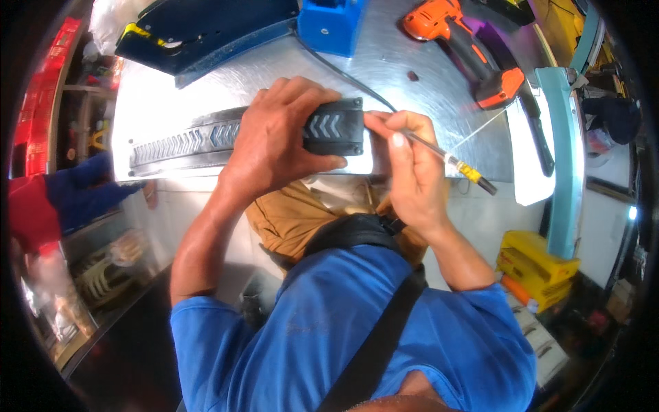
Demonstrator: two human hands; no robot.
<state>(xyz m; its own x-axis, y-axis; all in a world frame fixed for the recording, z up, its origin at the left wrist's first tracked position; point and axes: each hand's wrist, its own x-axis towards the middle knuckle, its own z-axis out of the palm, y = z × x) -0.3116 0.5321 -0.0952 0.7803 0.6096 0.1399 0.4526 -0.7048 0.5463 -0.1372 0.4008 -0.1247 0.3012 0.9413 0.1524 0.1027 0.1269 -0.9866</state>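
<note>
A long black plastic strip point(333, 128) with rows of chevron-shaped slots lies lengthwise near the table's front edge. My left hand point(274, 130) is wrapped over it close to its right end, thumb on the near side and fingers on the far side. Just past that end, my right hand point(415, 165) is closed round a dark cable point(343, 74). The cable's yellow-banded end point(469, 172) with a dark tip sticks out to the right of my fingers. My right fingertips are beside the strip's end; whether they touch it, I cannot tell.
An orange and black cordless drill point(467, 51) lies at the back right of the metal table point(405, 41). Behind the strip stand a dark blue curved housing point(220, 34) and a bright blue block point(329, 27). A yellow case point(539, 264) sits lower right. Another person's blue-clad leg point(82, 189) shows at left.
</note>
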